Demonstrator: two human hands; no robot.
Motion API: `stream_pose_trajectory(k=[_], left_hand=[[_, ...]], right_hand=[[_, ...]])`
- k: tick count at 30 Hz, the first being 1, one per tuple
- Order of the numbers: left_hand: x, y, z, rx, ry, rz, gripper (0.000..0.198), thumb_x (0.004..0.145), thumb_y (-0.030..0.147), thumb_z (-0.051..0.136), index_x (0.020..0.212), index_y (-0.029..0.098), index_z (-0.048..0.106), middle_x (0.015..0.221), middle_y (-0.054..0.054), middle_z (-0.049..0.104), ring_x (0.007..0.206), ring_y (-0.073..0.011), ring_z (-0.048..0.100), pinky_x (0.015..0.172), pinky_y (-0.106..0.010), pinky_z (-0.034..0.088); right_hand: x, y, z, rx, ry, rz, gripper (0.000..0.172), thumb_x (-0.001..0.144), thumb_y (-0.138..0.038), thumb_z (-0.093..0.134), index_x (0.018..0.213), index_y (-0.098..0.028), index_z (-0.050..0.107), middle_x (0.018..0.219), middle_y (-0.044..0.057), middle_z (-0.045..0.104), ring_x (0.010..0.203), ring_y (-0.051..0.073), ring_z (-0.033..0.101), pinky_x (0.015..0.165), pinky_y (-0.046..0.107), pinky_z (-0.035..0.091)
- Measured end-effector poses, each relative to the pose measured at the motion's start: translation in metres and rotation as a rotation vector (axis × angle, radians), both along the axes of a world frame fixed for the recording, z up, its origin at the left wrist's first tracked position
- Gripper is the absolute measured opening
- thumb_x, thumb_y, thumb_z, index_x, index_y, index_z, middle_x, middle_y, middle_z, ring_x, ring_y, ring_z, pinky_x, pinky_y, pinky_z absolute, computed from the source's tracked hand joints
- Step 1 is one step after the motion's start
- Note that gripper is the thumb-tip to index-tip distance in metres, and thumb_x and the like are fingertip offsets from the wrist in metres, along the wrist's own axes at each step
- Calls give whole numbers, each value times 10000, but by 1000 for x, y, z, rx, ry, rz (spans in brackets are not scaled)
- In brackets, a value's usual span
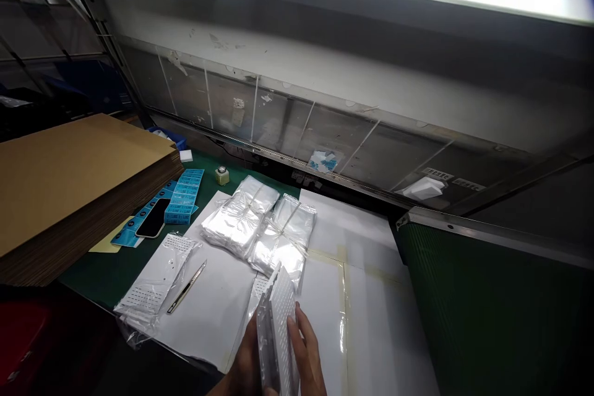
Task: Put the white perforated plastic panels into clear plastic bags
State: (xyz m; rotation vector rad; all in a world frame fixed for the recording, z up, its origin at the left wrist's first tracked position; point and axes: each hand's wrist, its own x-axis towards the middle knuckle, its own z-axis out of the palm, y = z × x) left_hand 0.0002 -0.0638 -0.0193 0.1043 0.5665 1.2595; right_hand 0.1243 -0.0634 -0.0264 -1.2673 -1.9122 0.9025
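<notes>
Stack: perforated white panels (pixel 278 322), held on edge above the white sheet (pixel 371 297) on the desk (pixel 106 272).
Right hand (pixel 307 352): fingers clasp the stack's right face.
Left hand (pixel 241 371): against the left side; closure hidden.
Care: keep edges flush, squeeze evenly.

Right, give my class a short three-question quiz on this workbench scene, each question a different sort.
1. True or false: the black phone lies on the blue label strips.
2. Which lies nearest the slim metal blade? A the bagged white perforated panel; B the small pale bottle; C the green conveyor belt.
3. What do the left hand and the right hand hold?
Key: 1 true; 2 A; 3 a stack of white perforated plastic plates.
</notes>
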Motion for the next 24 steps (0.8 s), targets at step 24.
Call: stream_pose_trajectory(k=[24], left_hand=[[-2, 23, 21, -89, 312, 92, 628, 776, 434, 643, 1310, 223, 390, 1195, -132, 570, 1069, -306, 543, 955, -453, 395]], right_hand=[[19, 10, 17, -630, 350, -442, 750, 652, -570, 670, 1274, -222, 438, 1230, 90, 576, 1109, 297, 542, 907, 397, 464]])
